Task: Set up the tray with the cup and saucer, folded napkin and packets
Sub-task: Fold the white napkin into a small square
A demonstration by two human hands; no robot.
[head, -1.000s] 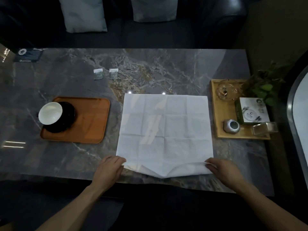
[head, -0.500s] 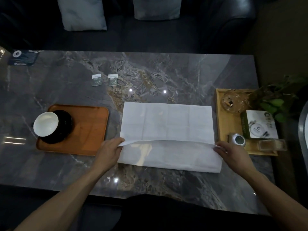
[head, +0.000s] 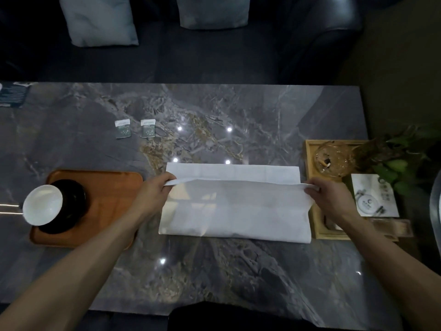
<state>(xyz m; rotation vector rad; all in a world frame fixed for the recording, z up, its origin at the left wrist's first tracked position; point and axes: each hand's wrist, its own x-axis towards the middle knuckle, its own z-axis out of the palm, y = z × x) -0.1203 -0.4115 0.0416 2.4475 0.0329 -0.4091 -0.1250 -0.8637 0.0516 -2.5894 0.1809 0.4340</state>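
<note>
Nearest, two bare forearms reach up over the dark marbled worktop (head: 238,278). One white napkin (head: 235,211) lies in the middle of it, folded over on itself, its fold line toward the person and its upper layer lifted along the far side. That layer stops short of the far edge, so a strip of the lower layer shows beyond it. The left hand (head: 152,194) pinches the raised left corner between thumb and curled fingers (head: 168,179); the right hand (head: 328,199) grips the raised right corner the same way, fingers (head: 311,187) curled round the cloth.

Left of the napkin sits one orange-brown tray (head: 107,206), just beside the left wrist. On its left part stands one black saucer (head: 71,209), and one white cup (head: 43,204) rests on it, overhanging the tray's left edge.

Right of the napkin, partly behind the right hand, is one pale wooden tray (head: 312,158) with a glass dish (head: 334,158) at its far end and a white-topped box (head: 374,194) at its right side; a green plant (head: 401,158) stands beside it.

Farther off, two small packets (head: 136,128) lie side by side on the bare worktop, not touching, well apart from the orange-brown tray. At the far left edge lies one dark card (head: 13,94). Beyond the worktop, two pale cushions (head: 100,20) lean on a dark sofa (head: 262,44).
</note>
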